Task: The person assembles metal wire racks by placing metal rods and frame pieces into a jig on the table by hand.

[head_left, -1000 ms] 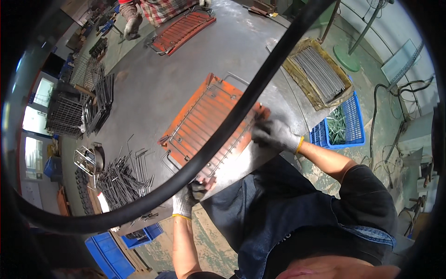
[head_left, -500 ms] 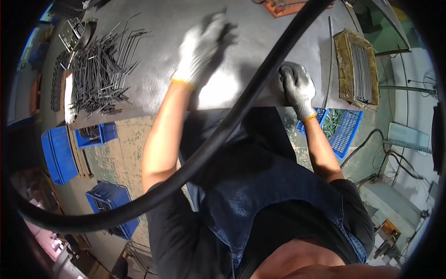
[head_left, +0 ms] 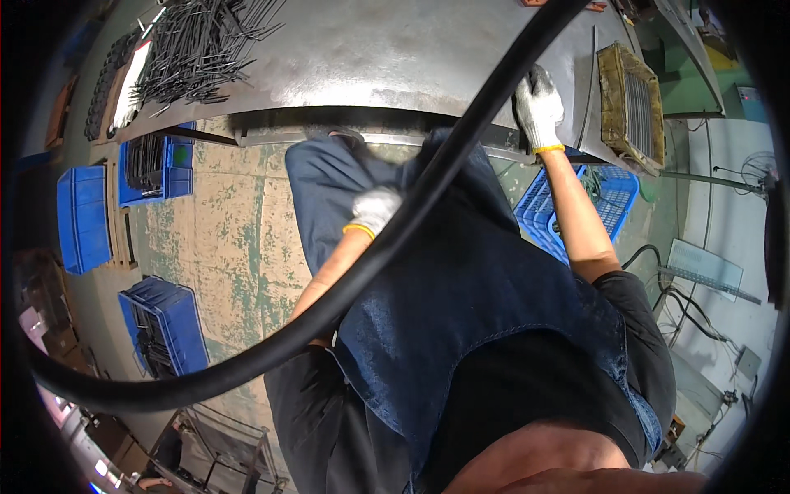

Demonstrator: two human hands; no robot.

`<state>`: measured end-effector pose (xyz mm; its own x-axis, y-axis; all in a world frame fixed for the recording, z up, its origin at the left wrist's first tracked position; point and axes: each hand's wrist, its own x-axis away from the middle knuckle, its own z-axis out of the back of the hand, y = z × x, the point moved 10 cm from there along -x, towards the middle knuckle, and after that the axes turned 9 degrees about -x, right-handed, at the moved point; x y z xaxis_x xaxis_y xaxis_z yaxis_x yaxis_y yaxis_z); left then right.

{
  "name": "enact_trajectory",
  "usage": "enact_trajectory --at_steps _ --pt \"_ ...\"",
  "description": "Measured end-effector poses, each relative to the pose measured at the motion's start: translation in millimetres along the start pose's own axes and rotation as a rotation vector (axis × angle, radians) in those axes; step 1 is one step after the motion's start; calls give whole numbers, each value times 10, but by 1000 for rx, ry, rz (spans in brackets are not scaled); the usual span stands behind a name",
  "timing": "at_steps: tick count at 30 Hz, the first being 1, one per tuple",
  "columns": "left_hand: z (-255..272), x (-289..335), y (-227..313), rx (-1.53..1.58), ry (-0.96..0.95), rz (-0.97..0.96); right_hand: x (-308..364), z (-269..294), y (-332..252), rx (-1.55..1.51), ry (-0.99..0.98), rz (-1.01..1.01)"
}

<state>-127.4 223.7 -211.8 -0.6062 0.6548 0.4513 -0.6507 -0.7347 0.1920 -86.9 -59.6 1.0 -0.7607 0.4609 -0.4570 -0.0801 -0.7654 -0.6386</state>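
My right hand, in a white knit glove with a yellow cuff and grey fingers, lies at the front edge of the grey metal table. Its fingers stretch forward on the surface, and I see nothing in them. My left hand, gloved the same way, is low over my lap against the dark blue apron. A thick black hose crosses in front of it and hides part of the hand, so its fingers do not show well. A heap of thin black bent rods lies on the table's left part.
A worn yellowish box of straight rods stands at the table's right end, beside a long thin rod. Blue crates stand on the floor: a perforated one under the right side, and several at left, including one holding dark parts.
My left hand has come back from over the table to my lap. My right hand remains at the table edge, its fingers straighter. The view has tilted, showing more floor.
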Motion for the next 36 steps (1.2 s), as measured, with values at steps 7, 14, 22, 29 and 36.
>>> enact_trajectory --at_steps 7,14,22,29,36 --pt "315 417 55 88 187 -121 303 -79 -146 160 35 172" --pt "61 420 116 -27 295 -171 247 -211 -126 107 -71 166" --pt "-161 220 103 -11 221 -168 254 -200 -68 5 -26 214" --pt "-206 219 -80 188 250 -56 256 -218 -138 62 -37 269" --pt "-392 229 -178 286 160 40 258 -202 -160 18 -27 231"
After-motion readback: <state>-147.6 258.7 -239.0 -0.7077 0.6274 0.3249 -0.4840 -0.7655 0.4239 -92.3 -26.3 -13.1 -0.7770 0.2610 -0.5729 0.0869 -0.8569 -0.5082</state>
